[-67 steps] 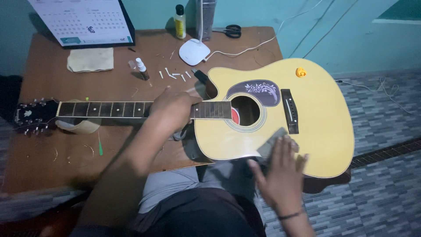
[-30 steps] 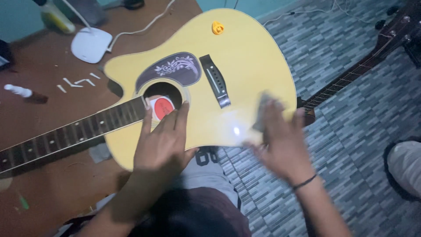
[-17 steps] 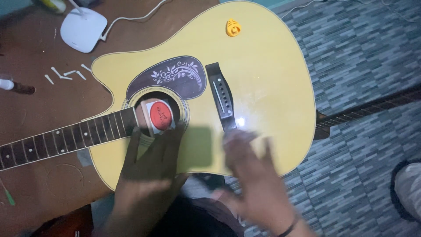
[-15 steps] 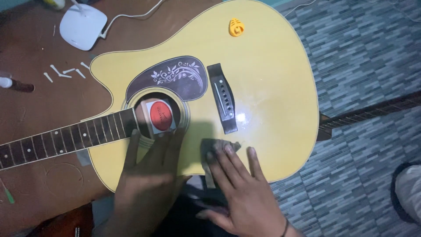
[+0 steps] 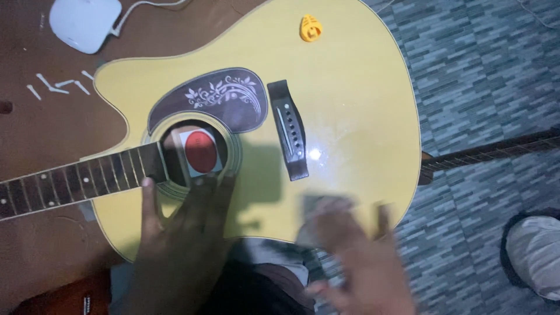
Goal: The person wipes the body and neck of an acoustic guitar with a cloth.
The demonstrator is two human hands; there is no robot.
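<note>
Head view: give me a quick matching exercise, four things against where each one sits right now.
Things:
1. yellow pick
2. left hand
3. right hand
4. white pins

Places:
A. on the brown table, left of the guitar body
B. on the guitar top, near its far edge
C. flat by the sound hole, at the neck joint
D. blurred, on a grey cloth at the body's near edge

Pairs: 1-B, 2-C, 3-D, 4-A
</note>
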